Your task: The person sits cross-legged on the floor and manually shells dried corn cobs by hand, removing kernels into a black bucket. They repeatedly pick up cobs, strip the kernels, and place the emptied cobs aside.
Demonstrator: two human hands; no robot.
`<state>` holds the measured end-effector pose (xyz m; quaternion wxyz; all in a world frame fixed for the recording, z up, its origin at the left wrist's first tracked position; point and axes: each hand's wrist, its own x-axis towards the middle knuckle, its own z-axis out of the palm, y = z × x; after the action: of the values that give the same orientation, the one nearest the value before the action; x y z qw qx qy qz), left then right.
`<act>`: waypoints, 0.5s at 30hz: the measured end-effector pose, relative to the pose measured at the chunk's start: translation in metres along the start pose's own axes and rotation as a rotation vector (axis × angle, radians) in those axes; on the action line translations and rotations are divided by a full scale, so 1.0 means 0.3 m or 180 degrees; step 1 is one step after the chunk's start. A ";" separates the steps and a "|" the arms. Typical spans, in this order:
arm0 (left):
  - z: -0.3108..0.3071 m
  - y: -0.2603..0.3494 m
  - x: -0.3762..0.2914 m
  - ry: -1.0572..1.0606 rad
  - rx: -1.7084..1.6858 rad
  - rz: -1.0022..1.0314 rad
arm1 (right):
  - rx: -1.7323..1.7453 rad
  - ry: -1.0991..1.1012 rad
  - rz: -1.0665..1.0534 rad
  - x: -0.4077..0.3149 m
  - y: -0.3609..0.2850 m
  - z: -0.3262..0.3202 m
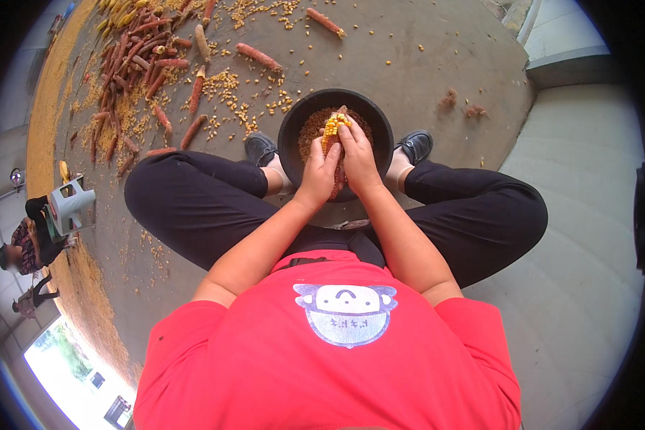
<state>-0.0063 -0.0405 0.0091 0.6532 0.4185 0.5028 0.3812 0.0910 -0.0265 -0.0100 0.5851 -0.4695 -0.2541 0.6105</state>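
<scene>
Over a round black basin (296, 177) between my feet, both my hands close around a corn cob (331, 133). Yellow kernels still sit on part of the cob, while a reddish bare stretch shows lower down, between my wrists. My left hand (318, 169) grips it from the left, thumb along its side. From the right, my right hand (358, 153) presses its fingers against the kernels near the upper end. Loose kernels (309, 126) cover the inside of the basin; my hands hide part of them.
A heap of stripped reddish cobs (134, 59) lies at the upper left, with unshelled yellow corn (119, 15) behind it. Scattered kernels (226, 88) dot the concrete floor. A white plastic stool (71, 204) stands far left near a seated person (27, 244). A long band of kernels (51, 91) runs along the left.
</scene>
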 end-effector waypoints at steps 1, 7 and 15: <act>0.006 0.012 -0.004 -0.0024 -0.0153 -0.0089 | 0.0015 0.0018 -0.0025 0.002 -0.002 -0.006; 0.014 0.048 -0.009 -0.0094 0.0476 0.0060 | 0.0272 -0.0014 0.0170 0.000 -0.030 0.000; 0.005 -0.001 0.000 0.0053 0.0930 0.0695 | 0.0320 -0.0148 0.0057 0.006 -0.030 -0.006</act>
<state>-0.0049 -0.0408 0.0090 0.5360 0.5579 0.5098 0.3762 0.0970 -0.0236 -0.0036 0.5964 -0.4274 -0.2324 0.6384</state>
